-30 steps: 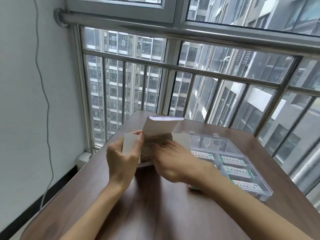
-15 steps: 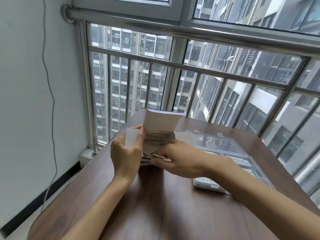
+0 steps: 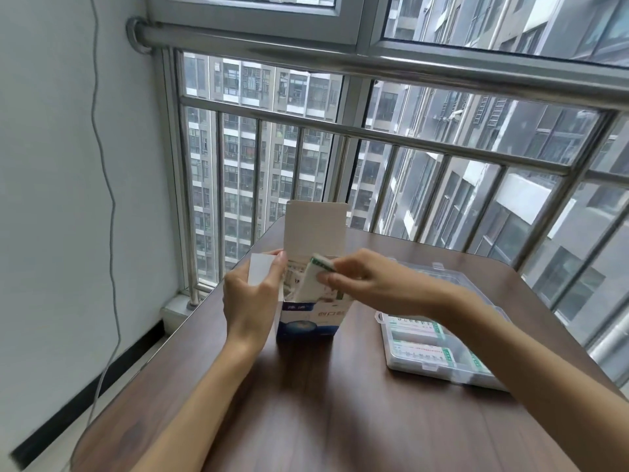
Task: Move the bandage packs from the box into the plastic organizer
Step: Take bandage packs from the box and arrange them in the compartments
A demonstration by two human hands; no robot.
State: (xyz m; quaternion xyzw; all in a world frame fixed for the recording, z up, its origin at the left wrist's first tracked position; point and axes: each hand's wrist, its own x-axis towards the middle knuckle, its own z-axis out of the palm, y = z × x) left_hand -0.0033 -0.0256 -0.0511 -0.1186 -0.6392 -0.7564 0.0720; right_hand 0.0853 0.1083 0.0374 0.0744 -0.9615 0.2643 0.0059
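Note:
A white and blue cardboard box stands upright on the brown table, its top flap raised. My left hand grips the box's left side and side flap. My right hand pinches a small stack of white bandage packs with green edges, half lifted out of the box's open top. More packs show inside the box. To the right lies the clear plastic organizer, lid open, with several bandage packs in its near compartments. My right forearm covers part of it.
A steel window railing runs just behind the table's far edge. A white wall with a hanging grey cable stands to the left. The table's rounded left edge is near my left arm.
My right hand has pulled a stack of bandage packs up out of the box. The box now stands upright, and the view has shifted so it sits lower in frame.

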